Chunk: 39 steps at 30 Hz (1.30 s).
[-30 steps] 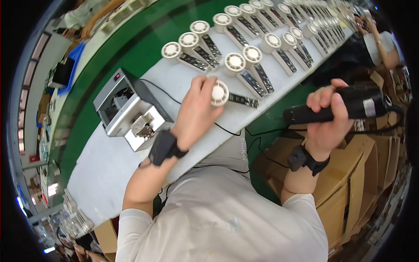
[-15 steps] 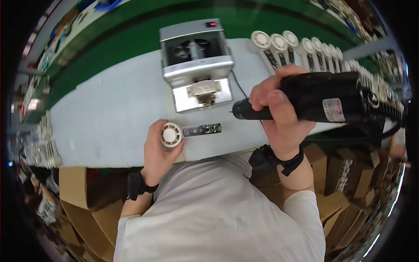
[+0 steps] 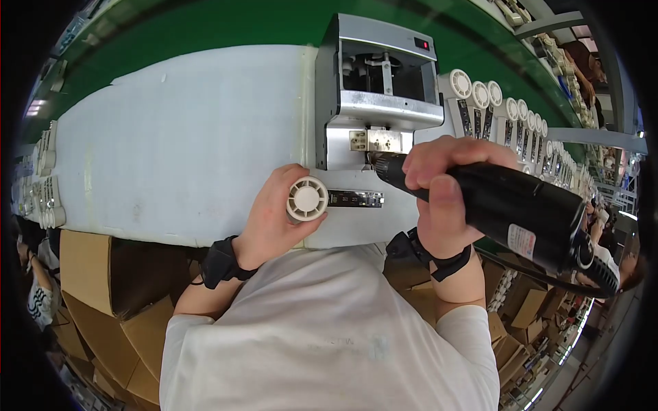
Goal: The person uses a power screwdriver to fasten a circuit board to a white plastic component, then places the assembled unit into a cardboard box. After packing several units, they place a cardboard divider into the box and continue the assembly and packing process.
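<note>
My left hand [image 3: 275, 215] is closed round the vented round head of a white handheld device [image 3: 307, 198]. Its handle points right and carries an exposed dark circuit board [image 3: 356, 198]. In my right hand [image 3: 449, 183] is a black electric screwdriver [image 3: 513, 208], gripped round the body and pointing left. The screwdriver's nose reaches the front outlet of a silver screw feeder [image 3: 391, 103], just beneath its metal block. Whether a screw sits on the bit is too small to tell.
Several similar white devices [image 3: 478, 94] stand in a row to the feeder's right, and more lie at the table's left end [image 3: 49, 202]. Open cardboard boxes [image 3: 86, 272] stand below the near edge. A cable [image 3: 603, 277] trails from the screwdriver. Other people are at the far sides.
The screwdriver has gone from the near right of the feeder to its front outlet. My left hand still holds the white device. The whole view has shifted, with the feeder now further right.
</note>
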{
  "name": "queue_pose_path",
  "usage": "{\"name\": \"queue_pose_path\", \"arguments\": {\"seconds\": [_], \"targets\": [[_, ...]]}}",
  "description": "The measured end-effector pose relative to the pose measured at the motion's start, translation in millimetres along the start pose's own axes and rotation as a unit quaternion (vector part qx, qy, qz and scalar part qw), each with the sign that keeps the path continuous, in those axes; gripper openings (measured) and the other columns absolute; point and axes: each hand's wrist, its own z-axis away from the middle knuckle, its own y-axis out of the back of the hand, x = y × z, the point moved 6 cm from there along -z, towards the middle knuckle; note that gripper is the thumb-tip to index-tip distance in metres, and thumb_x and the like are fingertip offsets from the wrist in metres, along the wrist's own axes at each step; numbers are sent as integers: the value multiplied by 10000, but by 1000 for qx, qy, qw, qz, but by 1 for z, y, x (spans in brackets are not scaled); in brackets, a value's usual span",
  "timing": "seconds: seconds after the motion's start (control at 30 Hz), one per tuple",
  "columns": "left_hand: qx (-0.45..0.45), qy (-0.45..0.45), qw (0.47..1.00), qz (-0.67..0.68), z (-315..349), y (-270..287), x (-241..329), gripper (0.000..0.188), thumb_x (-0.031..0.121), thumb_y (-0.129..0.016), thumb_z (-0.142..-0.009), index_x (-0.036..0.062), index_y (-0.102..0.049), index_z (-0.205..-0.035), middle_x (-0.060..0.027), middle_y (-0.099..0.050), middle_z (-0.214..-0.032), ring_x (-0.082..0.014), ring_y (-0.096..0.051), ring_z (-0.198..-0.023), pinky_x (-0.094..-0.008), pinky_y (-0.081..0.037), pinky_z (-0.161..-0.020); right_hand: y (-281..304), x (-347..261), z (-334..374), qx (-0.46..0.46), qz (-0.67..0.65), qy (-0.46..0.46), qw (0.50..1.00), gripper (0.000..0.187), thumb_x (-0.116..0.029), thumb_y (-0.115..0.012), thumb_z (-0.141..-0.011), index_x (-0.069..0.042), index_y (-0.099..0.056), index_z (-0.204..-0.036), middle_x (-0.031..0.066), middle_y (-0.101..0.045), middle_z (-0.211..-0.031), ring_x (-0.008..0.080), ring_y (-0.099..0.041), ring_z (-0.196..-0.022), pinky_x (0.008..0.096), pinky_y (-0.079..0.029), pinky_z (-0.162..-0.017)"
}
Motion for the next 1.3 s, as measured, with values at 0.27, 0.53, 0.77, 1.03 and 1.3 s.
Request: {"name": "queue_pose_path", "arguments": {"seconds": [0.27,0.53,0.77,1.03,1.3], "targets": [[1,-11,1000,-2,3,-4,2,632,92,-780,-689,14,-425,-1206,-195,-518,-1159,-371,-536,-1035,-404,-467,-862,12,-10,11,-20,54,-4,998,347,-206,-623,-850,-73,-449,-1119,44,-491,-697,163,-478,-611,353,-441,-633],[-7,2,1000,19,5,-9,-1,641,16,-757,-698,20,-428,-1249,-161,-506,-1218,-289,-542,-1095,-343,-448,-917,38,1,47,86,-40,-21,995,359,-190,-590,-842,-77,-467,-1161,29,-479,-698,161,-467,-602,352,-423,-627],[4,6,1000,23,5,-9,-2,620,64,-770,-692,36,-444,-1219,-187,-526,-1176,-354,-556,-1036,-384,-474,-865,39,7,47,116,-38,-11,992,340,-172,-574,-843,-76,-475,-1154,30,-483,-701,161,-468,-602,353,-425,-622],[0,17,1000,26,5,-9,-2,616,69,-770,-696,38,-444,-1217,-184,-534,-1166,-352,-558,-1035,-385,-474,-863,38,13,46,105,-30,-13,994,349,-175,-574,-843,-66,-464,-1155,35,-484,-701,162,-472,-603,350,-428,-605],[-1,13,1000,13,4,-9,-1,618,73,-769,-699,36,-441,-1221,-188,-536,-1166,-357,-558,-1037,-391,-472,-868,38,15,48,99,-38,-17,994,348,-182,-582,-843,-66,-462,-1148,39,-483,-700,163,-473,-598,352,-431,-606]]}}
